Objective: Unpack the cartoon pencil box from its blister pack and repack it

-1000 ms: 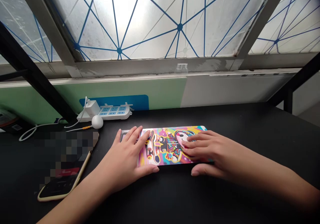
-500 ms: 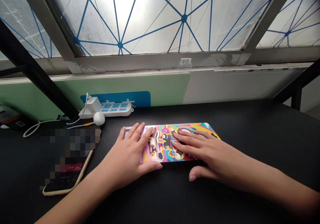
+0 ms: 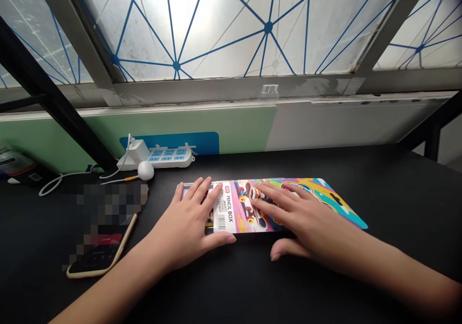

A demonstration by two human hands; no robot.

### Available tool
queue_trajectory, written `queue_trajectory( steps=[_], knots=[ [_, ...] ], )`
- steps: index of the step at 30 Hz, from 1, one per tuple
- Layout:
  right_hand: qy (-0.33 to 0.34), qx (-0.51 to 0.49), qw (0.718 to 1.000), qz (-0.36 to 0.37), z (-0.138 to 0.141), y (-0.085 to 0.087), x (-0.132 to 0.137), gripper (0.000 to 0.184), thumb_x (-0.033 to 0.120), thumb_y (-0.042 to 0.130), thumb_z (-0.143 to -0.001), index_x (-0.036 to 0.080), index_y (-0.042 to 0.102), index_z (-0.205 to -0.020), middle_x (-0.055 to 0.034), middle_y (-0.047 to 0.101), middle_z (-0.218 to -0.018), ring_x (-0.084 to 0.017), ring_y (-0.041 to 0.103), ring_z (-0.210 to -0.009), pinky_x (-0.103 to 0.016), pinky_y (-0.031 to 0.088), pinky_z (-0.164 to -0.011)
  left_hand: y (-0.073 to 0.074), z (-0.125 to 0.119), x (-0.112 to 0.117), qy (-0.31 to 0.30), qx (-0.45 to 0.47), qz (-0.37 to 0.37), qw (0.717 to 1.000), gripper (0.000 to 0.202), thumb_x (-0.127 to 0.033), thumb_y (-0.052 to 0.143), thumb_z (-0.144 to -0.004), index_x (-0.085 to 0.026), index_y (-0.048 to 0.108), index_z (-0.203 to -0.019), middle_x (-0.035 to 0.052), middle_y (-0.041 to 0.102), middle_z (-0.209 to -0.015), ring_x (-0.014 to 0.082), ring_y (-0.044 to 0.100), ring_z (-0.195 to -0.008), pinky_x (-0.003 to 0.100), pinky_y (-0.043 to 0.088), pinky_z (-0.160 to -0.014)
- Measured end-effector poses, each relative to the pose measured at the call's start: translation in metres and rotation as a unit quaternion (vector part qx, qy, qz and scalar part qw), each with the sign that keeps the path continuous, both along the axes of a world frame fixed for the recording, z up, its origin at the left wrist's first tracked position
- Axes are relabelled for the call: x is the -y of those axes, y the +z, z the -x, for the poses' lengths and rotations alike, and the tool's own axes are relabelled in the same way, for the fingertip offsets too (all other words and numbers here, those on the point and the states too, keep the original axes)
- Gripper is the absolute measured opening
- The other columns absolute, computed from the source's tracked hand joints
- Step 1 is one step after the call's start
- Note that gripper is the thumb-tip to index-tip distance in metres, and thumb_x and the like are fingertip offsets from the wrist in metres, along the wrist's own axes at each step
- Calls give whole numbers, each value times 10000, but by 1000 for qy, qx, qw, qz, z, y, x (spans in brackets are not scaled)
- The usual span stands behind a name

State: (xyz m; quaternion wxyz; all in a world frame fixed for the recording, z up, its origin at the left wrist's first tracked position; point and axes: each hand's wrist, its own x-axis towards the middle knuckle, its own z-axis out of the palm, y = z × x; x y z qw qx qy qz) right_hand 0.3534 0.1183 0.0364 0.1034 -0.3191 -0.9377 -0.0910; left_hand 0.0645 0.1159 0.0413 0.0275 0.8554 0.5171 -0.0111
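On the black desk lies a flat pencil box (image 3: 224,218), brightly printed with cartoon and skateboard pictures. Its white label reads "PENCIL BOX" above a barcode. My left hand (image 3: 193,227) rests over the left end, fingers spread and thumb along the near edge. Flat on the colourful printed panel (image 3: 342,201) is my right hand (image 3: 306,218), its fingers stretched to the left and its thumb out over the desk. The panel reaches past my right hand to a rounded corner. Under my left fingers part of the box's left end is hidden.
A phone (image 3: 97,261) in a pale case lies left of my left forearm, its screen partly blurred. Behind it stand a white power strip (image 3: 173,158) with a plugged-in charger (image 3: 137,150) and a round white object (image 3: 146,170) on a cable. A black frame bar (image 3: 61,107) slants at left.
The printed panel has slid to the right under my right hand, and the label beside my left fingers now shows. The box's left end and my left hand stay almost in place.
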Motion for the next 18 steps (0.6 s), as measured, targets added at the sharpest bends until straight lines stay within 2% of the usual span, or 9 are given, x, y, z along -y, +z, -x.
queue_trajectory(
  steps=[2, 5, 8, 11, 13, 15, 18],
  knots=[
    [16, 8, 1000, 22, 7, -9, 0, 922, 747, 582, -842, 227, 365, -1572, -145, 367, -1620, -420, 370, -1462, -625, 415, -1098, 0, 0, 0, -1, 0, 0, 1000, 1038, -884, 328, -850, -195, 238, -1620, 166, 175, -1681, 375, 158, -1554, 678, 169, -1198],
    [22, 10, 998, 64, 2, -12, -1, 955, 747, 594, -833, 257, 298, -1598, -117, 372, -1617, -399, 339, -1481, -610, 383, -1138, 0, 0, 1, -4, -1, 2, 1000, 1049, -888, 322, -848, -184, 233, -1620, 170, 165, -1681, 374, 146, -1556, 678, 165, -1199],
    [5, 12, 995, 100, -22, 0, -5, 916, 754, 617, -819, 300, 362, -1572, -91, 443, -1579, -383, 437, -1429, -570, 437, -1111, 1, 0, 1, -5, 1, 6, 1000, 1047, -888, 319, -848, -181, 242, -1617, 174, 151, -1680, 379, 133, -1555, 679, 163, -1198],
    [-44, 19, 994, 103, -46, 16, -9, 730, 729, 625, -837, 303, 591, -1429, -103, 610, -1442, -391, 594, -1288, -560, 517, -1019, 3, 0, 1, -9, 8, 9, 1000, 1033, -887, 320, -848, -190, 276, -1609, 182, 166, -1677, 391, 144, -1551, 691, 168, -1190],
    [-68, 18, 993, 95, -51, 21, -10, 637, 727, 617, -844, 285, 707, -1293, -113, 699, -1327, -393, 657, -1199, -561, 545, -969, 3, 1, 1, -12, 14, 7, 1000, 1014, -880, 337, -851, -199, 304, -1601, 185, 188, -1673, 402, 157, -1546, 701, 176, -1183],
    [-75, 5, 994, 79, -45, 19, -10, 661, 735, 627, -829, 263, 708, -1284, -127, 691, -1339, -399, 641, -1218, -573, 534, -984, 3, 2, 1, -14, 19, 1, 1000, 997, -869, 365, -855, -201, 324, -1594, 184, 203, -1671, 414, 164, -1542, 708, 184, -1178],
    [-51, -5, 997, 62, -22, 5, -7, 864, 721, 660, -813, 188, 523, -1479, -181, 515, -1525, -415, 485, -1388, -592, 470, -1072, 3, 1, 2, -29, 25, -20, 999, 914, -780, 445, -900, -181, 350, -1583, 170, 199, -1675, 413, 146, -1544, 687, 201, -1188]
  ],
)
